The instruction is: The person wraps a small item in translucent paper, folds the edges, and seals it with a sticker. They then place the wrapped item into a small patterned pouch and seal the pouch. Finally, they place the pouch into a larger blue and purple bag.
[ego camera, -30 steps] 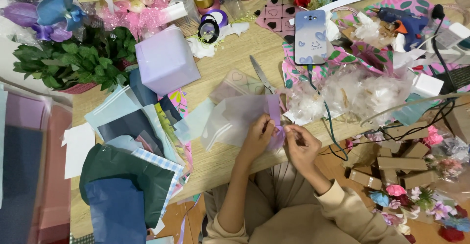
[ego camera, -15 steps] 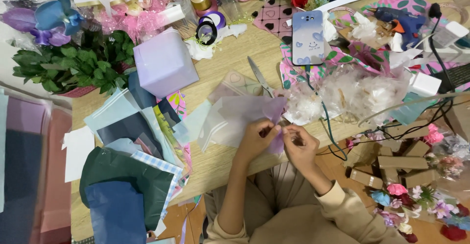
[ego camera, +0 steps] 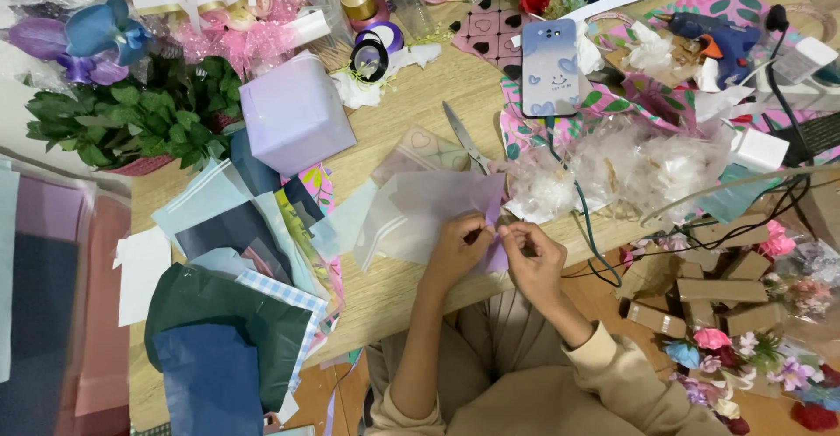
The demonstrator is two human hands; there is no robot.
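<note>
My left hand (ego camera: 457, 248) and my right hand (ego camera: 532, 256) meet at the table's near edge, both pinching a pale purple sheet of paper (ego camera: 484, 204). The sheet lies over a translucent white sheet (ego camera: 411, 217) that spreads to the left. My fingertips nearly touch each other at the purple sheet's lower part. Scissors (ego camera: 464, 136) lie closed on the wood just beyond the sheets. My sleeves are beige.
A lilac box (ego camera: 293, 121) and green leaves (ego camera: 131, 125) sit at the left. Stacked coloured papers (ego camera: 236, 313) overhang the table's left end. A phone (ego camera: 549, 68), a glue gun (ego camera: 713, 33), cables and white netting (ego camera: 639, 169) crowd the right. Cardboard pieces and small flowers (ego camera: 726, 313) lie on the floor.
My hands have shifted slightly toward me along the purple sheet and closed in on each other. The view has drifted a little.
</note>
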